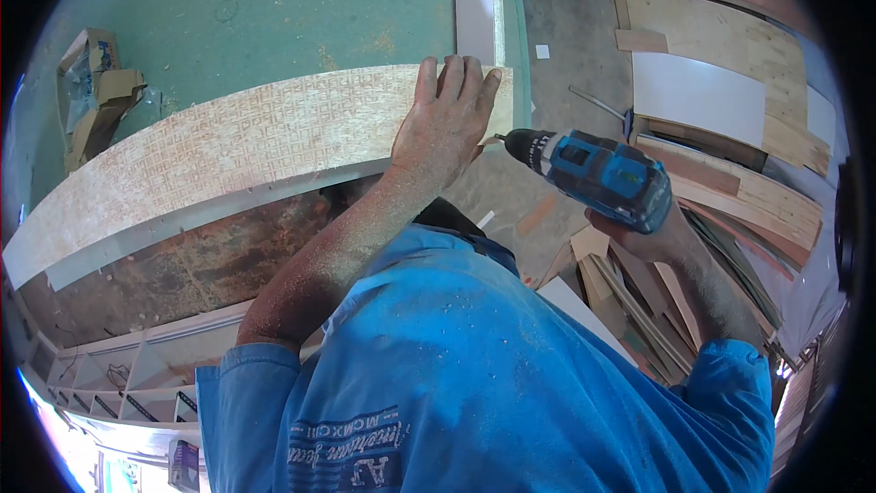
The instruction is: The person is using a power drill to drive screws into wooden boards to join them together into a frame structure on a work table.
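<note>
Here, drill [598, 173] at panel [237, 141] end edge.

Blue short-sleeved shirt, sawdust-flecked

Left hand [444, 119] flat, fingers [456, 78] extended; right hand [652, 236] clenched

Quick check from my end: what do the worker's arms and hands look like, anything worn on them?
Both hands are bare, with no gloves, watch or rings visible. The left hand and its forearm are dusted with fine pale sawdust. The right hand is mostly hidden, its forearm bare too. Short blue shirt sleeves end around the elbows, flecked with sawdust.
</note>
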A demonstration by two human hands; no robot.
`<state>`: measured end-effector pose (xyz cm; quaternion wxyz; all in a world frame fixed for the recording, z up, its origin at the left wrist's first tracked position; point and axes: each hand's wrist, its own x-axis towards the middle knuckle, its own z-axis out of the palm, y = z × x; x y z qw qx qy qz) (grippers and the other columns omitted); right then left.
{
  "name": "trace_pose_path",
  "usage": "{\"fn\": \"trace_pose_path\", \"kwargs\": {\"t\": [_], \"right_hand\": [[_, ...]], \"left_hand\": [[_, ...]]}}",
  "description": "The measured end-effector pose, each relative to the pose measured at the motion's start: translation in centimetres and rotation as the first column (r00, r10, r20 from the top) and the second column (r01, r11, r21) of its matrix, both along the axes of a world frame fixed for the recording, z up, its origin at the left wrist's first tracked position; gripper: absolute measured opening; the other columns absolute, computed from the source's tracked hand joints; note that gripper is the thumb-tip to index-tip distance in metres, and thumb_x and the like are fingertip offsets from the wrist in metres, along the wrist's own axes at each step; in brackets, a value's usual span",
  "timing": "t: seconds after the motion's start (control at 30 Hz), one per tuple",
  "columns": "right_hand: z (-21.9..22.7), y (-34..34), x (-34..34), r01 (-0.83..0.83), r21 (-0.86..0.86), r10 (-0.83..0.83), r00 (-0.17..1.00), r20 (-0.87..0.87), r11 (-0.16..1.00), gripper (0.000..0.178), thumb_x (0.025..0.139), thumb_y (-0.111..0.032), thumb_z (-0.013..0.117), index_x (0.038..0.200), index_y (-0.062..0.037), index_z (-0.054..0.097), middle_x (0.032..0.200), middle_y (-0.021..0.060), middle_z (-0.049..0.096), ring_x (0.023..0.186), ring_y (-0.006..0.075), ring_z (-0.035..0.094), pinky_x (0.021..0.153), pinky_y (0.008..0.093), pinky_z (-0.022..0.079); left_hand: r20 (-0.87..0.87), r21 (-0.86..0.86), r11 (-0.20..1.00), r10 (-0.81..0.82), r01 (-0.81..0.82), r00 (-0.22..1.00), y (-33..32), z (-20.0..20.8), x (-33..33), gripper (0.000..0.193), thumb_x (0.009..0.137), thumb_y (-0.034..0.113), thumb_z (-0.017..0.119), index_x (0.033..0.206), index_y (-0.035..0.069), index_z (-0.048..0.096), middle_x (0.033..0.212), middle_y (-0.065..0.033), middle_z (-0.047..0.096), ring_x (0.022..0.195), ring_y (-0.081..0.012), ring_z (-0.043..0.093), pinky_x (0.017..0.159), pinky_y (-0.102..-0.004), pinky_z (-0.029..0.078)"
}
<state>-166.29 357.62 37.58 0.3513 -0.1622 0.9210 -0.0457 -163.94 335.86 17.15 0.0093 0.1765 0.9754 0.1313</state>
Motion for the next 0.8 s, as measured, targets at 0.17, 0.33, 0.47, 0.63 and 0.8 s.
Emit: {"fn": "trace_pose_path", "kwargs": {"t": [0.17,0.33,0.47,0.63,0.8], "right_hand": [[-1.1,2.3,-0.8,-0.213,-0.097,0.191,0.962,-0.195,0.972,0.047,0.079,-0.013,0.082,0.123,-0.0057,0.066,0.113,0.0147,0.07,0.103,0.0288,0.069,0.095,0.0414,0.054],[1.3,-0.5,-2.9,-0.053,-0.145,0.06,0.997,0.047,0.988,0.056,0.075,-0.021,0.087,0.123,-0.0025,0.065,0.114,0.0167,0.071,0.107,0.029,0.069,0.091,0.0416,0.054],[3.3,4.4,-2.9,-0.055,-0.324,0.031,0.996,-0.08,0.945,0.049,0.076,-0.021,0.088,0.118,-0.0023,0.069,0.104,0.0123,0.074,0.097,0.0244,0.071,0.083,0.0388,0.056],[-0.6,17.9,-2.3,0.314,-0.717,-0.311,0.94,0.141,0.622,0.029,0.083,-0.014,0.084,0.109,-0.0059,0.074,0.09,0.0001,0.073,0.076,0.0104,0.066,0.062,0.0284,0.053],[-11.5,31.2,3.4,0.636,-0.702,-0.677,0.672,0.301,0.32,0.026,0.077,-0.009,0.083,0.1,-0.0037,0.071,0.08,0.0031,0.068,0.061,0.0117,0.061,0.053,0.0299,0.048]], "left_hand": [[-0.028,0.02,1.0,0.02,-0.019,0.999,0.9,-0.5,0.2,0.091,0.089,0.058,0.072,0.159,0.012,0.035,0.148,-0.0184,0.043,0.144,-0.0344,0.037,0.124,-0.058,0.023],[-0.11,0.053,0.998,0.043,-0.037,0.993,1.1,-0.8,0.1,0.097,0.082,0.057,0.078,0.158,0.013,0.036,0.151,-0.0188,0.043,0.145,-0.0351,0.037,0.124,-0.0564,0.023],[-0.14,0.077,0.997,0.039,-0.029,0.989,1.2,0.0,0.0,0.103,0.074,0.055,0.084,0.157,0.013,0.039,0.149,-0.0199,0.044,0.144,-0.0371,0.038,0.124,-0.056,0.024],[-0.11,-0.033,0.998,0.057,-0.061,0.992,2.4,0.5,1.0,0.108,0.072,0.05,0.087,0.159,0.013,0.036,0.153,-0.0221,0.04,0.147,-0.0411,0.034,0.124,-0.059,0.024],[-0.046,-0.096,0.97,0.222,-0.225,0.974,6.4,1.1,1.4,0.117,0.072,0.058,0.085,0.162,0.01,0.028,0.163,-0.0302,0.023,0.154,-0.0496,0.018,0.124,-0.0658,0.014]]}}
